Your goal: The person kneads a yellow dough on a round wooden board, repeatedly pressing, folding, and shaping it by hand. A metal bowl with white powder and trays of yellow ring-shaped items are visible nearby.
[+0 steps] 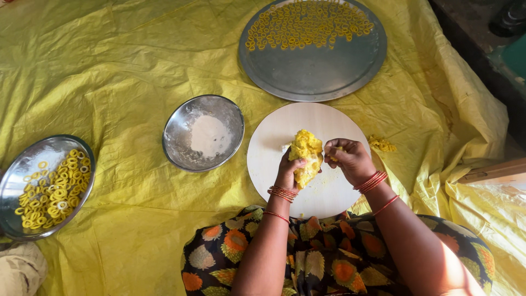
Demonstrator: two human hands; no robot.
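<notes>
My left hand (pixel 287 171) grips a lump of yellow dough (pixel 306 153) over a round pale wooden board (pixel 274 137). My right hand (pixel 350 160) is closed beside it, its fingertips pinching a small bit of dough at the lump's right edge. Both wrists wear red bangles. Yellow crumbs lie on the board under the hands.
A small steel bowl of white flour (pixel 204 132) sits left of the board. A large steel plate (pixel 312 71) at the top holds several yellow dough rings. Another steel plate (pixel 22 164) with rings sits at far left. A loose dough piece (pixel 382 144) lies on the yellow sheet (pixel 109 71).
</notes>
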